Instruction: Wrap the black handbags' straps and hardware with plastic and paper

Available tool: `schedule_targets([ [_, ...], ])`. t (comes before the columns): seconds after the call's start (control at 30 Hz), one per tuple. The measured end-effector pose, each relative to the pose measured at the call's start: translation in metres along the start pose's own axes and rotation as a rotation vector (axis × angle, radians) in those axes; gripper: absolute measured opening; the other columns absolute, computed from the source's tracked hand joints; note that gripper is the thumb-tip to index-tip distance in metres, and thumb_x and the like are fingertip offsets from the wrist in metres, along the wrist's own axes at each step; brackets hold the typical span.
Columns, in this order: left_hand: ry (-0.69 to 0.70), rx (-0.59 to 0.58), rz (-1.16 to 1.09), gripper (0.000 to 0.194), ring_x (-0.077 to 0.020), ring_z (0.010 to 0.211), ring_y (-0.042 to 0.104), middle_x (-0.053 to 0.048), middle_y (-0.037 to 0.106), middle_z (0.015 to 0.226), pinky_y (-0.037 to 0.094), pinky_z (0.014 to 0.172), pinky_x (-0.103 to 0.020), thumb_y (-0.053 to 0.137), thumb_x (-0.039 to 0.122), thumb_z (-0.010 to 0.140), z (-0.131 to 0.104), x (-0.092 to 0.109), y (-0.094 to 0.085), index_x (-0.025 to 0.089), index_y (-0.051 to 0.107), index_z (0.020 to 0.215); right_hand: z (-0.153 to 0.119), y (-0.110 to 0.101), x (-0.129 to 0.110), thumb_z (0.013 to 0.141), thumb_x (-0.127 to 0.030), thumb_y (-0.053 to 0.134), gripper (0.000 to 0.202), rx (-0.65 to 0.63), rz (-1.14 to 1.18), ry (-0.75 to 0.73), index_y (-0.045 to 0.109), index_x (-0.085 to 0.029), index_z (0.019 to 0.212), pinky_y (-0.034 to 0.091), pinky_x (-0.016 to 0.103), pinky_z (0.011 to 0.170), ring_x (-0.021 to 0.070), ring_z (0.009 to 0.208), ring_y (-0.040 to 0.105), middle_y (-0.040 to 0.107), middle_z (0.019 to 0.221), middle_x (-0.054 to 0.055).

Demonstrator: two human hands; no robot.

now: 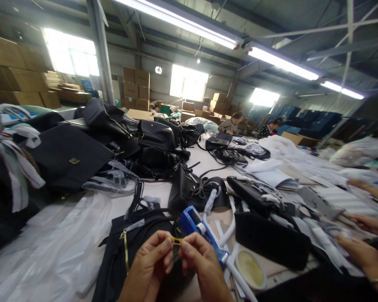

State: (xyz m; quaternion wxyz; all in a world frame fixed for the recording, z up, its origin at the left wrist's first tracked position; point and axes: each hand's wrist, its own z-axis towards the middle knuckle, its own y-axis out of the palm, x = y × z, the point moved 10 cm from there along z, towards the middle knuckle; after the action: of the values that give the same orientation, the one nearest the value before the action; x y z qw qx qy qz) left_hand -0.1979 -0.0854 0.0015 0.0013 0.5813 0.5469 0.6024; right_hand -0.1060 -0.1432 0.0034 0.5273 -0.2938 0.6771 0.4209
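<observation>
A small yellow band (177,241), seemingly two thin strands, stretches between the fingertips of my hands. My left hand (153,256) pinches one end with thumb and forefinger. The other end is pinched in my right hand (198,256). Below and behind them lies a black bag (119,235) with a gold zip (126,251). A blue tape dispenser (192,220) stands just beyond my right hand. To the right of that hand is a round tub (251,268) with something yellowish inside.
Black handbags (154,134) are piled across the table's far left. Clear plastic sheets (50,243) spread at the left. Wrapped straps and a black bag piece (271,239) lie at the right, beside other people's hands (362,251). Two people sit farther back.
</observation>
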Motion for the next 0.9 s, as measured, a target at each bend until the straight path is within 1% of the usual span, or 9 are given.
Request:
schedule_targets([
  [0.13, -0.139, -0.055, -0.181, 0.025, -0.0051, 0.049, 0.036, 0.005, 0.045, 0.059, 0.035, 0.046, -0.017, 0.078, 0.034, 0.072, 0.0, -0.021, 0.005, 0.015, 0.062, 0.077, -0.009, 0.006, 0.025, 0.08, -0.053, 0.066, 0.039, -0.082, 0.086, 0.088, 0.054, -0.016, 0.075, 0.038, 0.021, 0.046, 0.0092, 0.047, 0.049, 0.056, 0.063, -0.001],
  [0.2, -0.167, -0.08, -0.196, 0.025, -0.0053, 0.048, 0.037, 0.005, 0.044, 0.057, 0.033, 0.043, -0.016, 0.078, 0.034, 0.072, -0.001, -0.027, 0.007, 0.016, 0.062, 0.076, -0.013, 0.001, 0.021, 0.083, -0.053, 0.062, 0.038, -0.056, 0.03, 0.059, 0.053, -0.017, 0.075, 0.038, 0.022, 0.048, 0.0095, 0.049, 0.049, 0.056, 0.063, 0.0],
  [0.33, -0.171, -0.161, -0.218, 0.027, -0.0092, 0.054, 0.049, 0.002, 0.049, 0.058, 0.028, 0.041, -0.015, 0.079, 0.036, 0.069, -0.006, -0.034, 0.017, 0.017, 0.063, 0.077, -0.017, -0.008, 0.001, 0.091, -0.051, 0.051, 0.039, 0.077, -0.216, -0.078, 0.052, -0.017, 0.073, 0.038, 0.022, 0.052, 0.0096, 0.051, 0.047, 0.053, 0.06, -0.001],
  [0.43, -0.188, -0.173, -0.213, 0.027, -0.006, 0.042, 0.039, 0.006, 0.04, 0.047, 0.032, 0.042, -0.015, 0.077, 0.038, 0.072, -0.008, -0.04, 0.017, 0.018, 0.06, 0.072, -0.019, -0.006, 0.001, 0.092, -0.056, 0.046, 0.043, 0.129, -0.312, -0.11, 0.05, -0.018, 0.07, 0.035, 0.022, 0.048, 0.0098, 0.049, 0.044, 0.047, 0.055, -0.003],
  [0.53, -0.195, -0.129, -0.143, 0.033, -0.0039, 0.036, 0.03, 0.008, 0.037, 0.044, 0.033, 0.041, -0.016, 0.074, 0.042, 0.074, -0.006, -0.047, 0.007, 0.019, 0.054, 0.065, -0.024, -0.007, 0.013, 0.092, -0.059, 0.043, 0.047, 0.102, -0.32, -0.058, 0.048, -0.019, 0.067, 0.033, 0.021, 0.044, 0.0096, 0.045, 0.044, 0.048, 0.054, -0.003],
  [0.6, -0.163, -0.093, -0.079, 0.034, -0.0028, 0.035, 0.026, 0.008, 0.039, 0.046, 0.026, 0.036, -0.015, 0.072, 0.044, 0.077, -0.004, -0.047, 0.0, 0.019, 0.052, 0.065, -0.031, -0.02, 0.011, 0.094, -0.058, 0.041, 0.048, 0.149, -0.348, -0.05, 0.051, -0.019, 0.069, 0.035, 0.022, 0.045, 0.0097, 0.046, 0.047, 0.053, 0.058, -0.001],
  [0.7, -0.111, -0.07, 0.072, 0.035, -0.0011, 0.031, 0.025, 0.009, 0.041, 0.048, 0.019, 0.034, -0.015, 0.072, 0.048, 0.075, -0.005, -0.046, 0.0, 0.018, 0.055, 0.069, -0.044, -0.044, -0.006, 0.095, -0.055, 0.042, 0.042, 0.256, -0.407, -0.095, 0.06, -0.018, 0.086, 0.041, 0.023, 0.054, 0.0108, 0.053, 0.052, 0.062, 0.072, 0.002],
  [0.8, 0.011, -0.015, 0.349, 0.033, -0.0037, 0.03, 0.032, 0.009, 0.044, 0.046, 0.024, 0.034, -0.017, 0.07, 0.052, 0.076, -0.011, -0.04, 0.003, 0.02, 0.061, 0.078, -0.05, -0.038, -0.013, 0.091, -0.054, 0.051, 0.04, 0.149, -0.353, -0.086, 0.063, -0.017, 0.1, 0.044, 0.025, 0.058, 0.0127, 0.06, 0.056, 0.065, 0.08, 0.004],
  [0.9, 0.339, 0.052, 0.737, 0.027, -0.0113, 0.043, 0.052, 0.002, 0.058, 0.054, 0.04, 0.044, -0.02, 0.061, 0.05, 0.083, -0.023, -0.019, 0.011, 0.024, 0.066, 0.084, -0.051, -0.024, -0.011, 0.082, -0.052, 0.065, 0.037, 0.064, -0.231, -0.033, 0.065, -0.016, 0.093, 0.046, 0.025, 0.059, 0.0146, 0.065, 0.059, 0.065, 0.078, 0.004],
])
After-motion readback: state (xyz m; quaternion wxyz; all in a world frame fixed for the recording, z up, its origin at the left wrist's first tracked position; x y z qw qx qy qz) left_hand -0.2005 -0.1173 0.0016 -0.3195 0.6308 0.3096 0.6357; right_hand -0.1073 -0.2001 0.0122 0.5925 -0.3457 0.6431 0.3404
